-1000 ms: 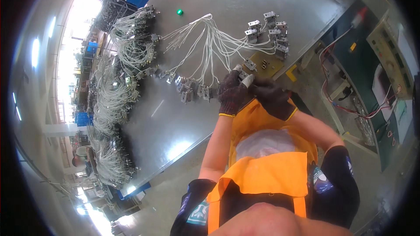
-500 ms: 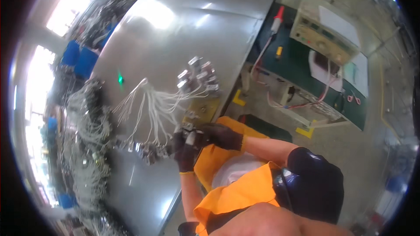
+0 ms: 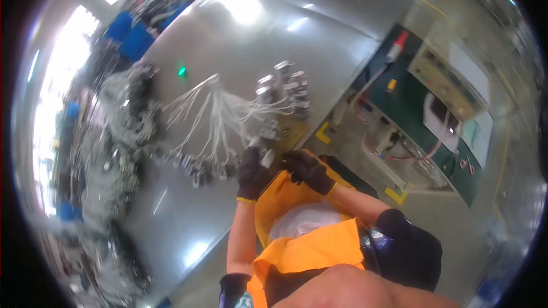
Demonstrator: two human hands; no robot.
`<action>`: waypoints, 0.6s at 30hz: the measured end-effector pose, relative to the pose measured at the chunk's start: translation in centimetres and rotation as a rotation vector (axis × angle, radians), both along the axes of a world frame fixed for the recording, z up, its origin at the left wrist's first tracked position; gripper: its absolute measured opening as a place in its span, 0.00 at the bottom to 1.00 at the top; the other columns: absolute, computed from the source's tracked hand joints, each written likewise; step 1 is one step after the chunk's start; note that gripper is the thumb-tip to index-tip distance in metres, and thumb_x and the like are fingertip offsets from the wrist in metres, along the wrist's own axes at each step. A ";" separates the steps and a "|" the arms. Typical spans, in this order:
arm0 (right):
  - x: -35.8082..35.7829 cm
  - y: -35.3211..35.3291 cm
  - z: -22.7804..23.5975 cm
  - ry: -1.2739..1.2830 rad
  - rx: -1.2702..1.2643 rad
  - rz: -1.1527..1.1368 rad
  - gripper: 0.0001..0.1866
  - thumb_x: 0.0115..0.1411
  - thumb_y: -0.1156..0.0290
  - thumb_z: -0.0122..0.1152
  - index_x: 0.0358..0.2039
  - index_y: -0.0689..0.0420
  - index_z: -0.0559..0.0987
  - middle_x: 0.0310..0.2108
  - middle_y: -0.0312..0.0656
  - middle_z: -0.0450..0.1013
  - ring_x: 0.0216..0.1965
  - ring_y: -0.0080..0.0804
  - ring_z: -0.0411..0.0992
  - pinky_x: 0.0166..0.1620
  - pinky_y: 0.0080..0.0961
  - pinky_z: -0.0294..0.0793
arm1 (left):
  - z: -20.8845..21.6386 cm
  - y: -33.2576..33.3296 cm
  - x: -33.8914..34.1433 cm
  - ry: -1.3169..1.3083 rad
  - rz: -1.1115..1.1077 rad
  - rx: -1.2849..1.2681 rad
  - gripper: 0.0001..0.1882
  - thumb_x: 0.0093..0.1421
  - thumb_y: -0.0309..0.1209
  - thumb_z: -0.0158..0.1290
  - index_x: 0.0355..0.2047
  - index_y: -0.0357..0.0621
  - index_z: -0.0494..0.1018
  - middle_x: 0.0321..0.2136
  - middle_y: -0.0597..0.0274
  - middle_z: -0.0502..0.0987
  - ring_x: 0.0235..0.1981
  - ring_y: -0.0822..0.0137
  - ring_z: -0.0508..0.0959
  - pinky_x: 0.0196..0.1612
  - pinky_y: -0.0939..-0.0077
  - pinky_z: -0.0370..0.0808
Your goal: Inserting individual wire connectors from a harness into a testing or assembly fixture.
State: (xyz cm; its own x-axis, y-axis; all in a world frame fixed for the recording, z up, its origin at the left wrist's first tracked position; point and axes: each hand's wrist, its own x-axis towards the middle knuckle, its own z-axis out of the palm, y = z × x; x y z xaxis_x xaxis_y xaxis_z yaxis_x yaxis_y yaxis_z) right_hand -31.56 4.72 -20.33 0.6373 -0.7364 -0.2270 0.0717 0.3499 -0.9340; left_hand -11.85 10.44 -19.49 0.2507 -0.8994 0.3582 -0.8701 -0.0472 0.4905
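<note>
Surface of grey metal carries the assembly; a large stack of white cables occupies its left side. To the right, a separate green surface supports a beige instrument box. An orange apron covers the person at the near edge.

White wire harness lies spread at mid-surface. One cluster of metal connector blocks sits at its right end; another row of connector blocks lies at its lower left.

Right hand, dark-gloved: fingers half curled, clear of the harness. No held part is visible; blur prevents a firm reading. Change: half a second earlier it meets the left hand; now a gap separates them. This suggests that the left hand alone attends the work.

Left hand, dark-gloved: white fingertips close together, beside the yellowish plate. Blur hides whether they pinch a part. Small metal blocks sit just beyond them, near the plate.
</note>
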 end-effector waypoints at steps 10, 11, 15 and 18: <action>2.5 0.6 -0.6 -0.004 -0.488 0.090 0.15 0.67 0.66 0.56 0.50 0.60 0.76 0.28 0.35 0.76 0.22 0.17 0.73 0.25 0.19 0.73 | 1.3 -0.2 -1.6 0.129 0.100 -0.206 0.28 0.53 0.38 0.63 0.52 0.40 0.72 0.35 0.47 0.77 0.37 0.49 0.78 0.39 0.57 0.74; 1.9 0.9 -0.3 -0.011 -0.398 0.037 0.15 0.67 0.67 0.55 0.50 0.60 0.76 0.29 0.35 0.76 0.24 0.17 0.73 0.26 0.19 0.73 | 1.3 -0.3 -1.6 0.128 0.105 -0.158 0.28 0.54 0.37 0.63 0.53 0.40 0.71 0.35 0.47 0.77 0.38 0.49 0.78 0.40 0.57 0.74; 0.7 1.1 -0.4 -0.016 -0.030 -0.069 0.14 0.67 0.70 0.55 0.51 0.59 0.76 0.33 0.35 0.76 0.30 0.17 0.74 0.32 0.19 0.74 | 1.6 -0.9 -1.3 0.319 0.090 -0.018 0.28 0.54 0.37 0.62 0.53 0.39 0.71 0.38 0.46 0.78 0.39 0.48 0.78 0.42 0.58 0.74; 2.2 0.2 -0.2 -0.054 -0.396 -0.044 0.11 0.65 0.71 0.55 0.46 0.59 0.79 0.31 0.43 0.78 0.28 0.28 0.77 0.33 0.26 0.75 | 2.0 -1.3 -1.5 0.258 0.013 -0.102 0.29 0.55 0.38 0.62 0.54 0.38 0.71 0.40 0.45 0.78 0.41 0.47 0.78 0.44 0.58 0.75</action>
